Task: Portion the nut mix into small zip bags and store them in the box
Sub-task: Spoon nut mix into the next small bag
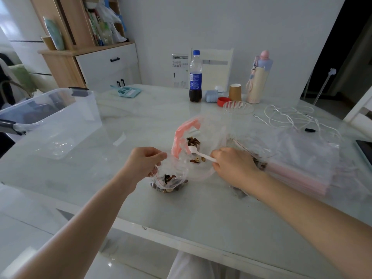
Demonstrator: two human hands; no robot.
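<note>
Left hand (145, 163) fingers pinching rim of small clear nut-filled zip bag (170, 183), right hand (233, 168) fingers clamped on white plastic spoon (198, 153), bowl tip beyond fingertips inside large pink-sealed clear bag (191, 141)

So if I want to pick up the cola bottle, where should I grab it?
Grab the cola bottle around its middle, at the blue label, coming from the front, the side facing you. It stands upright and the body is round there. The paper cup and red lid sit close on its right, so keep your fingers clear of that side.
</note>
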